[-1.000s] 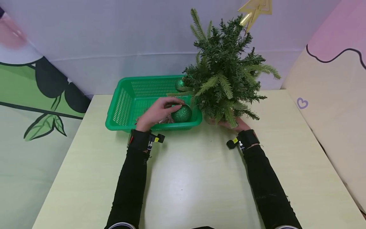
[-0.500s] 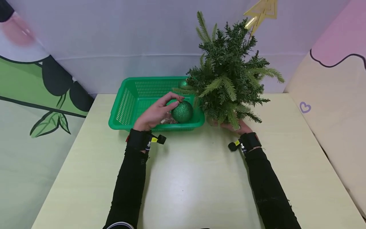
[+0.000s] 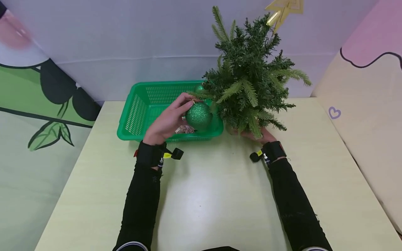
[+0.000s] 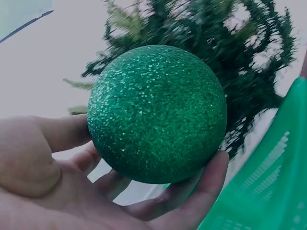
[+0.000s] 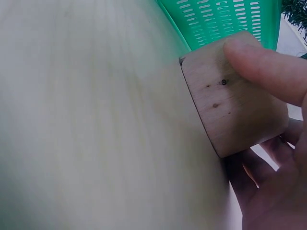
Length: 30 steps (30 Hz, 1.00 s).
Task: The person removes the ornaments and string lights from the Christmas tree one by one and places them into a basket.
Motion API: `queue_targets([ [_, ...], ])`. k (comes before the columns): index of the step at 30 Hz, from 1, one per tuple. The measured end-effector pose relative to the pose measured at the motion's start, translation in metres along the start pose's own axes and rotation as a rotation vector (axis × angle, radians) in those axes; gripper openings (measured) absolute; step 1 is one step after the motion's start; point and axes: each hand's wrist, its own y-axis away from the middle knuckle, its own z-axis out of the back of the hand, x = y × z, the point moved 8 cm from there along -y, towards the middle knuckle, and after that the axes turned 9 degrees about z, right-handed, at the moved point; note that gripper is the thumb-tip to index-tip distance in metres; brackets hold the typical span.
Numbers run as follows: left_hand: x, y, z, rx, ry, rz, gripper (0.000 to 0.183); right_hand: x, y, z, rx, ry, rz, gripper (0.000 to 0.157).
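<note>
My left hand (image 3: 168, 120) pinches a glittery green Christmas ball (image 3: 199, 115) near its top, over the right part of the green plastic basket (image 3: 124, 134). In the left wrist view the ball (image 4: 158, 115) fills the middle, with thumb and fingers around it. A small artificial Christmas tree (image 3: 251, 76) stands to the right, a gold star (image 3: 284, 12) at its tip. Low at the tree, my right hand (image 3: 259, 136) is partly covered by branches. The right wrist view shows that hand gripping the tree's wooden base (image 5: 235, 96), thumb on its side.
Another green ball (image 3: 200, 88) lies at the basket's back right, partly behind branches. Brownish glittery pieces (image 3: 185, 129) sit in the basket below the held ball. Pale tabletop (image 3: 201, 195) spreads in front; a lilac backdrop (image 3: 125, 38) rises behind.
My left hand has raised the green Christmas ball slightly from low in the basket, uncovering more of the brownish pieces. My right hand stays at the tree's base.
</note>
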Motion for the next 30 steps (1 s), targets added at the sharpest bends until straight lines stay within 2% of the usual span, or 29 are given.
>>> queue_targets([
  [4,-0.001,0.004,0.011,-0.008,0.048,-0.008,0.016,0.003,-0.003,0.001,-0.003,0.007,0.032,0.095],
  [7,0.002,0.002,0.012,0.01,0.063,0.001,0.015,0.006,-0.007,0.002,-0.008,0.003,0.072,0.095],
  [10,0.006,-0.003,0.009,0.008,0.048,0.011,0.015,0.005,-0.007,0.002,-0.016,-0.007,0.073,0.094],
  [15,0.013,-0.011,0.0,0.002,0.007,0.016,0.015,0.0,-0.004,0.003,-0.018,0.008,0.027,0.094],
  [21,0.016,-0.013,-0.01,0.045,-0.014,0.022,0.013,0.005,-0.008,0.0,-0.006,0.013,0.078,0.095],
  [26,0.015,-0.013,-0.011,0.05,-0.011,-0.026,0.017,0.005,-0.008,0.0,0.003,0.016,0.067,0.097],
  [30,0.013,-0.014,-0.008,0.017,-0.017,-0.07,0.028,0.007,-0.007,0.0,0.001,0.028,0.065,0.093],
])
